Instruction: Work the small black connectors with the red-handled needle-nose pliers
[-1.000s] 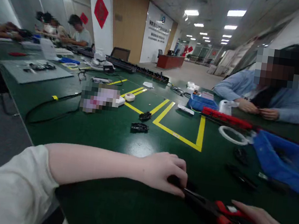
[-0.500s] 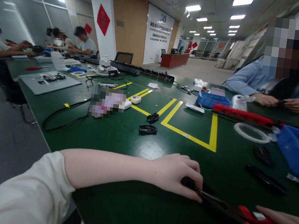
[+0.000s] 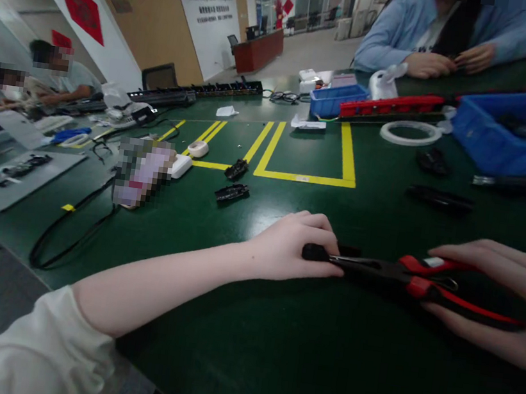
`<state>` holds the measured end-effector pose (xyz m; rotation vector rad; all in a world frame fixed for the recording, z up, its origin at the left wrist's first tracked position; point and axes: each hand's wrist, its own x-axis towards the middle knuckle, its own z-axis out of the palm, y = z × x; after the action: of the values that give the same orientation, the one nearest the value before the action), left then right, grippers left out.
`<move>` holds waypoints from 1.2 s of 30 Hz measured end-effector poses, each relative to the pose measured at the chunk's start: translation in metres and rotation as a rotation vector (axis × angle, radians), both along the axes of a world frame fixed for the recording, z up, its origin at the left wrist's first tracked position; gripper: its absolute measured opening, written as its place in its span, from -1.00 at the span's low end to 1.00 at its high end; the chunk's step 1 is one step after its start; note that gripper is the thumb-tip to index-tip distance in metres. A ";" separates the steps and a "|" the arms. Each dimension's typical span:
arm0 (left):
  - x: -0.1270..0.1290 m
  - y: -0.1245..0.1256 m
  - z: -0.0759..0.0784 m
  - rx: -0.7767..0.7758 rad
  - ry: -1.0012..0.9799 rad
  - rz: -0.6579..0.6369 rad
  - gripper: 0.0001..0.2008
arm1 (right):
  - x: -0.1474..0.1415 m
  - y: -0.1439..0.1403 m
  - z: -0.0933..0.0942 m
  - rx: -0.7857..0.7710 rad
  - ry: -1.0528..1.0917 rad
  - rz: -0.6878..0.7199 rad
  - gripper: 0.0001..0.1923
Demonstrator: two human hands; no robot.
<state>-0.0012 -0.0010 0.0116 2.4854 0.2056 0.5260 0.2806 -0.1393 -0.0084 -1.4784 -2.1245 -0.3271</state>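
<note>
Head view: near the tabletop's (image 3: 270, 366) front edge, the left hand (image 3: 292, 249) is curled shut on a small black part (image 3: 314, 252), pinning it to the mat while the pliers (image 3: 407, 282) meet it. The right hand (image 3: 501, 299) wraps the red handles, half closed. A good grip likely means keeping the part flat and squeezing slowly, fingertips away from the nose.

A long dark green bench (image 3: 271, 353) carries everything here. Yellow tape lines (image 3: 304, 178) mark out a rectangle on its top. Near them lie two small black parts (image 3: 232, 193), a roll of white tape (image 3: 198, 148) and a white ring (image 3: 410, 132). Two blue bins (image 3: 518, 137) and a red strip (image 3: 391, 105) sit toward the far side. A black cable (image 3: 69, 230) loops along the left edge, beside a grey mat (image 3: 14, 174). Red-handled pliers (image 3: 406, 284) lie on the near part.
</note>
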 end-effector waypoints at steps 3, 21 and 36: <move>0.000 -0.002 0.001 -0.033 -0.008 0.007 -0.89 | 0.000 -0.001 0.005 0.029 -0.133 0.074 -0.55; -0.002 -0.002 0.004 -0.023 0.040 0.008 -0.85 | 0.005 -0.005 0.023 -0.101 -0.121 0.105 -0.55; -0.002 -0.006 0.007 -0.074 0.037 0.060 -0.70 | -0.008 -0.003 0.023 -0.085 -0.070 0.113 -0.58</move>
<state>-0.0034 -0.0068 0.0182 2.4247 0.3095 0.4890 0.2723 -0.1424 0.0151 -1.4052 -2.2925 -0.2538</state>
